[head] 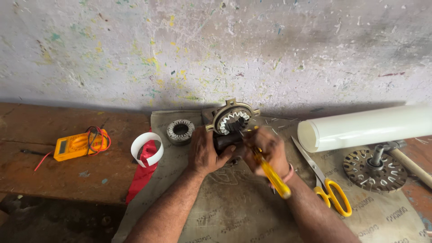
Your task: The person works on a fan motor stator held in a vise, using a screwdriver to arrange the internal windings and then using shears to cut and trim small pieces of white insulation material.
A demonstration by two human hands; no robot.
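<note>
Right fingers: right hand (269,150) wrapped tight round a yellow-handled screwdriver (271,174), tip up at the stator slots; hand is motion-blurred.
Left fingers: left hand (206,152) curled on the dark body under the motor stator (232,120), clamping it.
Stator position: tilted up against the wall at the back edge of the sackcloth mat (234,207), toothed core facing the camera.
Nearby: second small stator core (180,131) left, yellow-handled scissors (327,184) and slotted rotor disc (375,164) right, white sheet roll (366,127), yellow multimeter (81,143) on the wooden bench (54,175).
Risk: tip slipping off a slot could jab the left fingers or nick the slot lining; the stator is only hand-held, so it may twist.
</note>
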